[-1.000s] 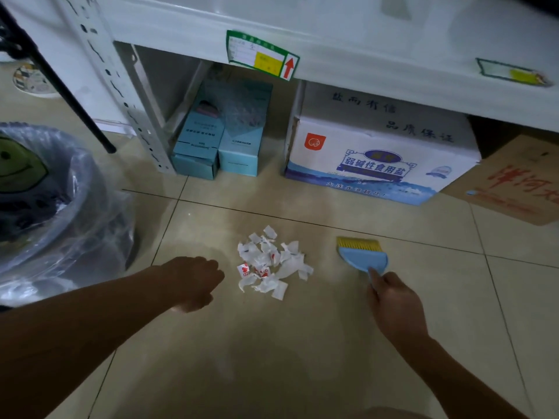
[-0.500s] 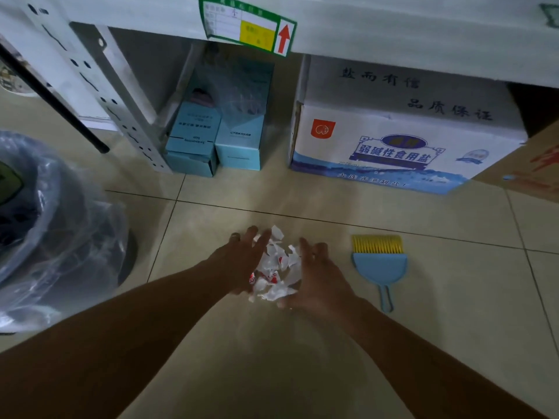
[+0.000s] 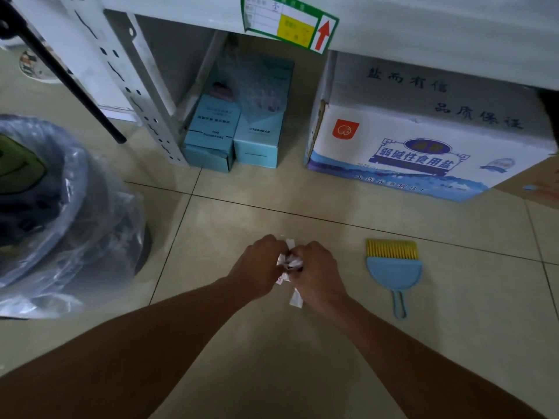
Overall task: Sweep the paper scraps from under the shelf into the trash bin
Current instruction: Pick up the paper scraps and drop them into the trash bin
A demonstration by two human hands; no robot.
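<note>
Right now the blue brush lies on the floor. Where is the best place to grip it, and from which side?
Grip the brush by its thin handle, probably from the near side. The handle points toward the person and ends in a loop, while the yellow bristles face the shelf. It lies flat, clear of the right hand, so coming from above should work.

Most of the paper scraps (image 3: pixel 289 261) are hiding between the left hand (image 3: pixel 257 267) and right hand (image 3: pixel 317 276), only a few white bits poking out in the middle and one strip below. Fingertips of both hands are curling under, not showing. Trash bin (image 3: pixel 54 207) at the left is running off the frame edge, its liner blurring the rim. Shelf (image 3: pixel 423 31) along the top is getting cropped. Brown carton (image 3: pixel 538 179) at the right edge is showing just a corner. Small print on the teal boxes (image 3: pixel 236 128) is staying too tiny to read. Both forearms are leaving the bottom of the frame.
</note>
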